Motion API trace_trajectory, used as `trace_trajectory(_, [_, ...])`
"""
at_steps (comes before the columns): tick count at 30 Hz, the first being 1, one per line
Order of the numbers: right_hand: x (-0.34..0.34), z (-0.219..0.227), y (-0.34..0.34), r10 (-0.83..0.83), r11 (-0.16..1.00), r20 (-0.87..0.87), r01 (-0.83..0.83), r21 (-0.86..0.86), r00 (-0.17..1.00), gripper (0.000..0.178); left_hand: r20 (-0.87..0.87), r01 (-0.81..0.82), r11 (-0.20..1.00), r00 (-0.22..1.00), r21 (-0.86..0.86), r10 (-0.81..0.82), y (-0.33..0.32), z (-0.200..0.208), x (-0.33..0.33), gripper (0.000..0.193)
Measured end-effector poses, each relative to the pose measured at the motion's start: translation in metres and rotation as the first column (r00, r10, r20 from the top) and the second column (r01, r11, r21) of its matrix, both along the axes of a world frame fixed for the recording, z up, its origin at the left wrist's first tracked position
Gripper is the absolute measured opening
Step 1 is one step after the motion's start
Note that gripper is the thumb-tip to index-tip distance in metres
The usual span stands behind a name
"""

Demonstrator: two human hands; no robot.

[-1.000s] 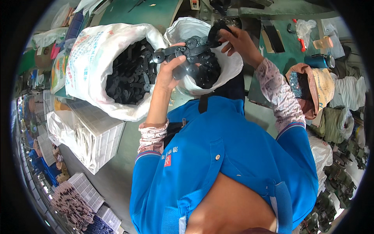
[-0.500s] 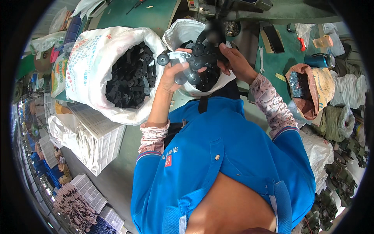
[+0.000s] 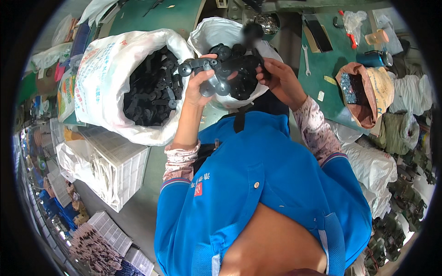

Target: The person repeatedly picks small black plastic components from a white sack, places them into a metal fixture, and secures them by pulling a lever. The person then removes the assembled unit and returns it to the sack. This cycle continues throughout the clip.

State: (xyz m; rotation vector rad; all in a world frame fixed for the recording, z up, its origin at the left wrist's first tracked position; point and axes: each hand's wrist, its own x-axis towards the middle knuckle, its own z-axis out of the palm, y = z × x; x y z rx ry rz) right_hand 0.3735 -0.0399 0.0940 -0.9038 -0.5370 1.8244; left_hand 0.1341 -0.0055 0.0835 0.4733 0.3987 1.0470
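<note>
My left hand [image 3: 197,92] is closed around several black, arm-shaped parts [image 3: 214,83] with round disc ends, which fan out between thumb and fingers. To its right, my right hand [image 3: 286,83] pinches the edge of a dark part beside that cluster; the part's outline is partly blurred. Both hands are over the open mouth of a white woven sack [image 3: 199,36], in which more black round-ended parts [image 3: 244,85] lie. A larger white sack [image 3: 103,85] on the left is full of similar black parts [image 3: 154,89].
A green table on the right bears a wrench [image 3: 306,60], a blue bottle [image 3: 374,59] and a brown sack [image 3: 343,76] of small shiny pieces. At lower left stands a white crate [image 3: 131,172]. Machinery [image 3: 317,16] edges the far side.
My right hand has dropped slightly nearer to me, its fingers now more curled. My left hand with the black parts has shifted slightly left and tilted.
</note>
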Motion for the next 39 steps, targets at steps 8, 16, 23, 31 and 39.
trace_trajectory(8, [-0.014, 0.001, -0.005, -0.108, 0.966, 0.162, 0.065, 0.252, 0.981, 0.023, 0.001, -0.063, 0.998, 0.998, 0.005, 0.063, 0.001, 0.006, 0.002, 0.043])
trace_trajectory(16, [-0.022, -0.002, 0.013, -0.216, 0.954, 0.357, 0.118, 0.277, 0.909, 0.024, 0.017, -0.111, 0.994, 0.994, 0.005, 0.111, 0.000, 0.008, 0.004, 0.044])
trace_trajectory(23, [-0.001, 0.039, 0.049, -0.365, 0.855, 0.439, 0.108, 0.508, 0.821, 0.029, -0.008, -0.143, 0.990, 0.990, -0.006, 0.143, 0.001, 0.007, 0.001, 0.043])
trace_trajectory(31, [0.009, 0.054, 0.092, -0.117, 0.904, 0.678, -0.204, 0.375, 0.726, 0.024, -0.080, -0.086, 0.996, 0.993, 0.033, 0.089, 0.005, 0.008, 0.004, 0.042])
trace_trajectory(39, [0.001, 0.038, 0.074, -0.079, 0.959, 0.520, -0.078, 0.273, 0.850, 0.031, -0.187, -0.053, 0.997, 0.980, 0.056, 0.062, 0.005, 0.005, 0.009, 0.039])
